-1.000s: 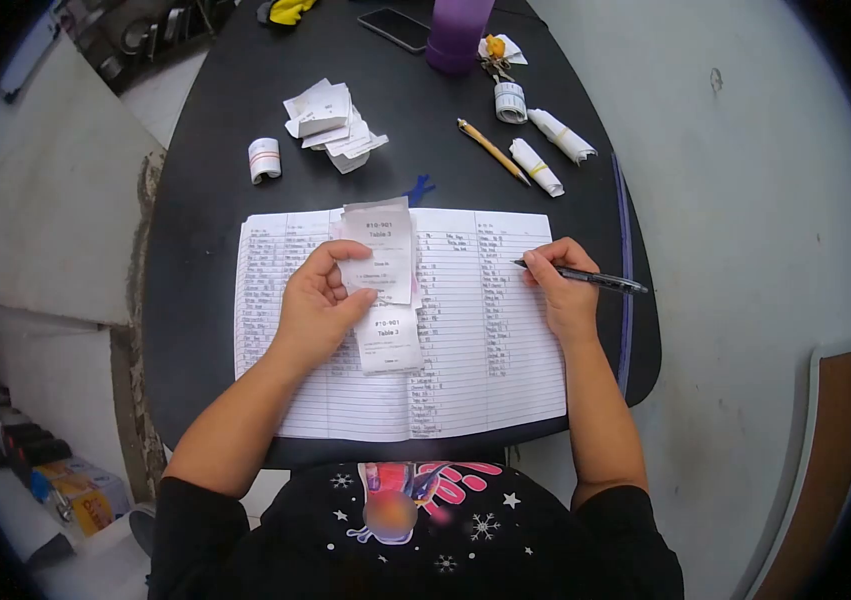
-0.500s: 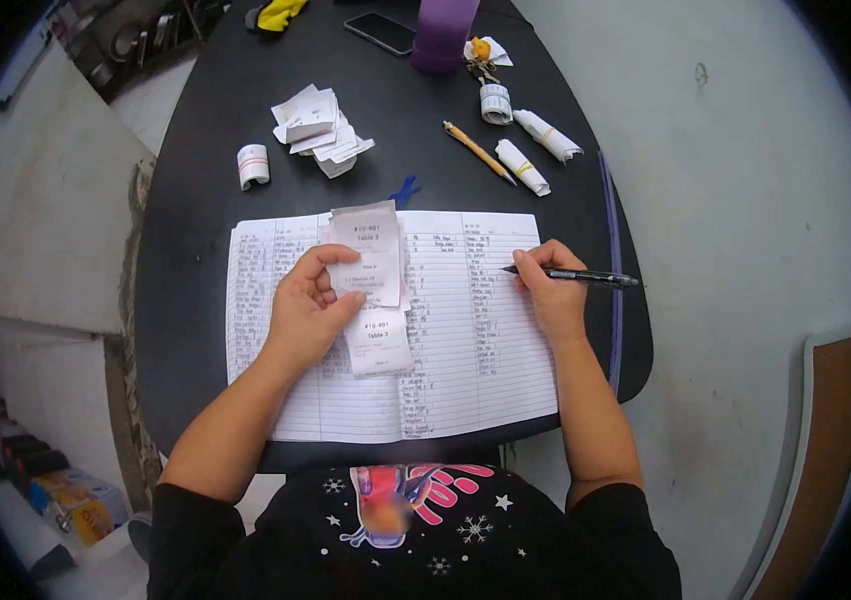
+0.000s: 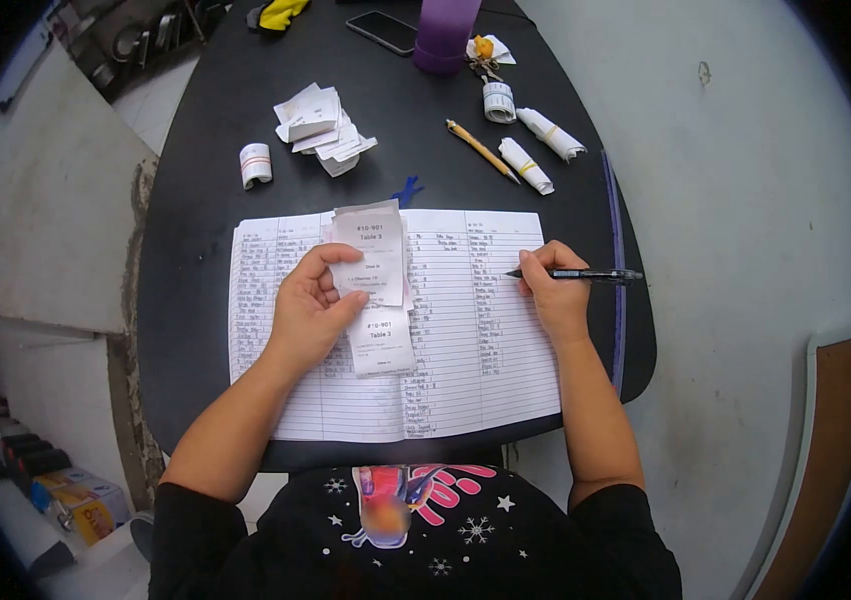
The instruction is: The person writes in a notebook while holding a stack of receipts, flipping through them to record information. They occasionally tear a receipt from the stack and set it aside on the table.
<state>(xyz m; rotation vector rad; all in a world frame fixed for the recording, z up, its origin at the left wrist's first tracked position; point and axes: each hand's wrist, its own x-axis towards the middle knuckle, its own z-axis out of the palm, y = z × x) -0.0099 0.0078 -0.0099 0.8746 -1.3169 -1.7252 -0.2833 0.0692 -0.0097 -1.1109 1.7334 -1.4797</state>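
An open lined notebook [image 3: 465,390] with columns of handwriting lies at the table's near edge. My left hand [image 3: 313,305] pinches printed receipts [image 3: 381,345] between thumb and fingers, over the notebook's middle; they read "#10-901 Table 3". My right hand [image 3: 557,290] is closed round a black pen [image 3: 595,274], its tip at the written column on the right page. A blue ribbon [image 3: 408,190] sticks out above the notebook's top edge.
On the black table [image 3: 215,110] are a receipt pile [image 3: 320,125], a rolled receipt bundle [image 3: 255,166], more rolls [image 3: 525,165], a wooden pen [image 3: 482,151], a phone [image 3: 382,32], a purple bottle [image 3: 443,35] and a yellow-black item [image 3: 278,14]. A wall stands at right.
The black pen in my right hand has tilted slightly toward level, its tip a little lower on the page. My left hand still holds the receipts.
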